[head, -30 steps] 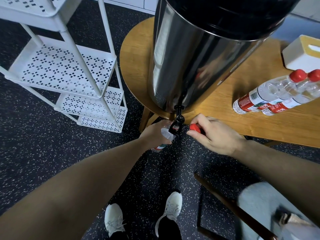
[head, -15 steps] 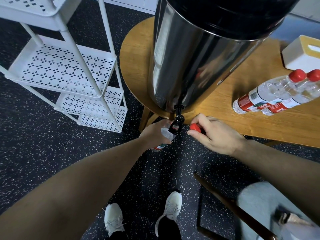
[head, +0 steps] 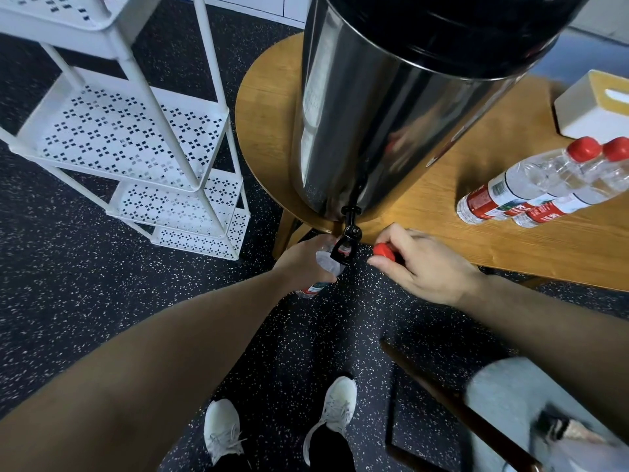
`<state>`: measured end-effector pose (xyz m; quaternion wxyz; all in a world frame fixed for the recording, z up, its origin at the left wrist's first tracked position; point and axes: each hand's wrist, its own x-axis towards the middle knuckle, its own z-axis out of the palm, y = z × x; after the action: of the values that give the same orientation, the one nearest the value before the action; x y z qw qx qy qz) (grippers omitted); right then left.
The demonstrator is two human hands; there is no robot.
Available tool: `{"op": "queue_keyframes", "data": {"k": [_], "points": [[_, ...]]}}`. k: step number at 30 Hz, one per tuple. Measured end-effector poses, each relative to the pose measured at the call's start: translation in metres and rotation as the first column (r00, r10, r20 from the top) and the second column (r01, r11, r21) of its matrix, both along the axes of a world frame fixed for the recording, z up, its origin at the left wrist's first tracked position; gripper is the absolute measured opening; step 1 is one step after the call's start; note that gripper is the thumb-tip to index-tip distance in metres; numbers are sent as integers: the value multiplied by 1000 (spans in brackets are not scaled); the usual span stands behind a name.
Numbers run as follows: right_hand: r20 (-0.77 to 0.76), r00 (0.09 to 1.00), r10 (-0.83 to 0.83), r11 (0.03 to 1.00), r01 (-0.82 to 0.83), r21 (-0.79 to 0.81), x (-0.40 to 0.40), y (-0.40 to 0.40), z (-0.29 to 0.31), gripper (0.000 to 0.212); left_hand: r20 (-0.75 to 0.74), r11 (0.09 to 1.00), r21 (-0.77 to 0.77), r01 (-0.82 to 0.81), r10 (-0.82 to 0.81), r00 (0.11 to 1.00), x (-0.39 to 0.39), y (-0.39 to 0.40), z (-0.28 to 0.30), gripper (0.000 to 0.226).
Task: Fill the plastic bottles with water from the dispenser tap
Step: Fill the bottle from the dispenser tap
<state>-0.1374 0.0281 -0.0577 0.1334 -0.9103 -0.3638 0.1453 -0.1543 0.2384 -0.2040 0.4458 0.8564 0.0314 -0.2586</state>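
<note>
The dispenser (head: 391, 107) stands at the 12 o'clock edge of the round desk (head: 265, 107), so its tap (head: 345, 245) overhangs the rim and leaves free space beneath for a bottle.

The left hand (head: 306, 264) holds a bottle (head: 323, 267) off the desk, below the rim, with its mouth directly under the tap. The fingers wrap the bottle's upper body; the red-labelled lower part shows at 7 o'clock of the hand. This grip keeps the opening aligned with the outlet. Whether water is flowing cannot be told from this view.

The right hand (head: 425, 264) sits at 3 o'clock of the tap, near it but apart. Its fingers pinch a red cap (head: 384, 250), probably the one removed from the bottle being filled, kept close for resealing.

Two capped bottles (head: 531, 185) lie on their sides on the desk at 2 o'clock of the right hand, side by side and touching, caps pointing to 2 o'clock. They are placed well away from the tap so the filling zone stays free. Whether they are full cannot be told.

A white box (head: 592, 110) sits behind them. A white rack (head: 129, 131) stands on the floor at 10 o'clock.
</note>
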Motion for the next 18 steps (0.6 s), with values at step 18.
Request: {"op": "queue_keyframes", "data": {"k": [18], "points": [[-17,1000,-12,1000,12,-2,-3,1,-1,60,29,999,37,26,-27,999,0,-1,6,73]]}}
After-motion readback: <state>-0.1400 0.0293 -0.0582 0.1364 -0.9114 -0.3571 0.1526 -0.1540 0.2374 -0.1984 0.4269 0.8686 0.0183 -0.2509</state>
